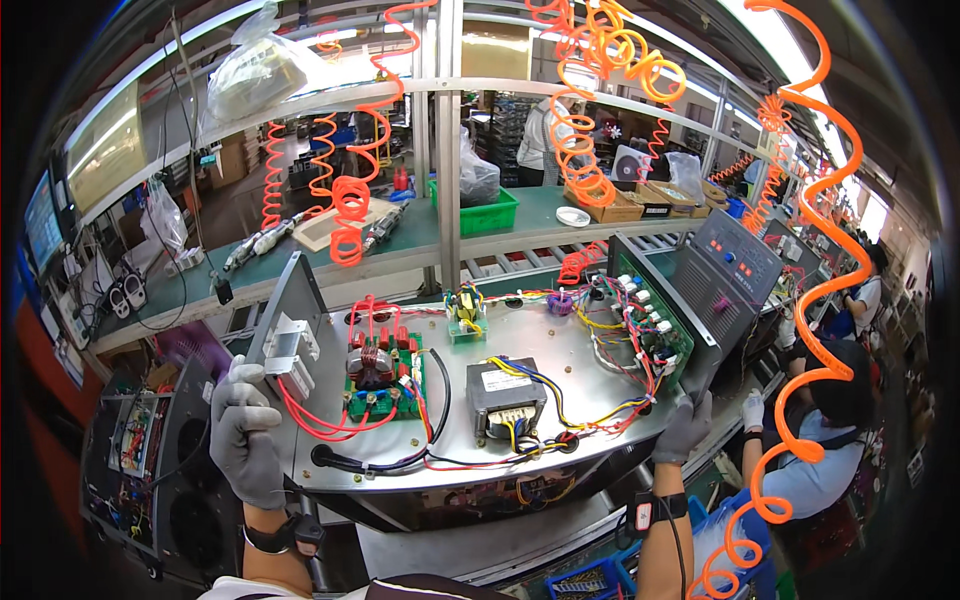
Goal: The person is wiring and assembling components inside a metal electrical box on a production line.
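In front of me stands an opened metal chassis point(590, 375), a bare silver deck with upright panels at both ends. My left hand point(246, 435), in a grey glove, has its fingers curled at the near edge of the left panel point(285, 300). At the other end my right hand point(686, 428), gloved too, closes on the lower near corner of the right panel point(705, 350). Between them the deck carries a transformer point(507, 400), a green board with red-wired coils point(372, 372), a small yellow transformer point(467, 312), and a wired circuit board point(650, 325) along the right panel.
Another opened unit point(150, 470) stands at the left. Orange coiled air hoses point(830, 360) hang around, one close on my right. Behind is a green bench point(400, 235) with a green bin point(490, 212). A co-worker point(830, 440) sits at right, near another front panel point(728, 260).
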Demonstrator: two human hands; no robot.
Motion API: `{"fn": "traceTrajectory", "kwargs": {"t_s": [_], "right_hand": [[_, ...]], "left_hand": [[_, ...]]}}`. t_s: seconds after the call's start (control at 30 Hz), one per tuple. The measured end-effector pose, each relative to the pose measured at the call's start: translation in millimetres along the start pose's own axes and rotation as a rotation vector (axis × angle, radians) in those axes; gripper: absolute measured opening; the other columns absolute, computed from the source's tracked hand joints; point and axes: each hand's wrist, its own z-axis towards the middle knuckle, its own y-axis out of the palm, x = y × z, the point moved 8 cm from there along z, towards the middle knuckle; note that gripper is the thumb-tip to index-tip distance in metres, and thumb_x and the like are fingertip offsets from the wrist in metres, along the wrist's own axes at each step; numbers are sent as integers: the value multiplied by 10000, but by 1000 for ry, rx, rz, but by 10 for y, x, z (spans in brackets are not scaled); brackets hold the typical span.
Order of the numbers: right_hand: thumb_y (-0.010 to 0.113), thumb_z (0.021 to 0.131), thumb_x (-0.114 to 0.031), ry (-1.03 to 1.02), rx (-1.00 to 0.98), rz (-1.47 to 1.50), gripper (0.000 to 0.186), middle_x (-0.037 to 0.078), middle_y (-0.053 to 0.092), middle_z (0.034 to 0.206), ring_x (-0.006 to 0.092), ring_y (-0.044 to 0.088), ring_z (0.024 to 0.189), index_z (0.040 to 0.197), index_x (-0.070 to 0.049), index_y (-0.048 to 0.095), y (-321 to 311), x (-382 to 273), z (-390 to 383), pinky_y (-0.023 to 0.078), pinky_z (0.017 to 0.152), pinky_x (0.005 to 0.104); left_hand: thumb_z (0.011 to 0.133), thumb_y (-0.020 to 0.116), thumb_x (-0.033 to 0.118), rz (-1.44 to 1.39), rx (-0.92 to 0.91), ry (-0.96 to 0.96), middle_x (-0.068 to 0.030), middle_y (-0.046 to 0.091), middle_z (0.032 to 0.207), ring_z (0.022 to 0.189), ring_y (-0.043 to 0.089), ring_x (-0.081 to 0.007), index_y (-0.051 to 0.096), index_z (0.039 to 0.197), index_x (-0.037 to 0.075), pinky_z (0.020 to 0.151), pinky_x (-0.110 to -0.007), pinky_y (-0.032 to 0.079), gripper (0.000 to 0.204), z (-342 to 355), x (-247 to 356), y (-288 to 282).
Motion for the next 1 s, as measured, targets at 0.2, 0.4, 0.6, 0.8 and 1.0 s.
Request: {"fn": "traceTrajectory", "kwargs": {"t_s": [0.2,0.4,0.6,0.8,1.0], "right_hand": [[446,787,-30,-6,11,-19,40,-2,359,618,92,338,564,755,-11,461,-42,53,38,310,513,278],[442,786,-33,-31,17,-38,43,-4,372,646,91,335,598,748,-13,446,-41,20,24,312,535,268],[450,786,-26,37,-6,-4,66,10,466,692,94,393,622,803,9,503,-32,-51,-14,350,575,252],[458,792,-45,70,10,11,78,4,475,713,102,401,632,806,19,500,-57,30,4,357,583,258],[460,794,-48,57,15,57,183,39,546,805,105,445,679,922,44,553,18,12,-25,378,626,246]], "left_hand": [[622,431,-51,-1,-18,17,-63,458,770,970,512,-248,474,643,42,1034,-490,283,105,37,11,51],[646,528,44,-22,35,7,-48,442,710,933,525,-264,527,641,52,1008,-505,308,10,57,15,37],[637,527,32,-17,51,1,-45,433,706,925,524,-258,524,634,57,1009,-513,308,25,50,23,37],[645,519,3,-12,40,11,-51,440,727,943,524,-248,481,620,58,1030,-530,301,71,54,28,45],[677,555,44,16,46,6,-42,432,713,917,529,-253,488,623,63,1017,-527,311,88,46,-24,22]]}}
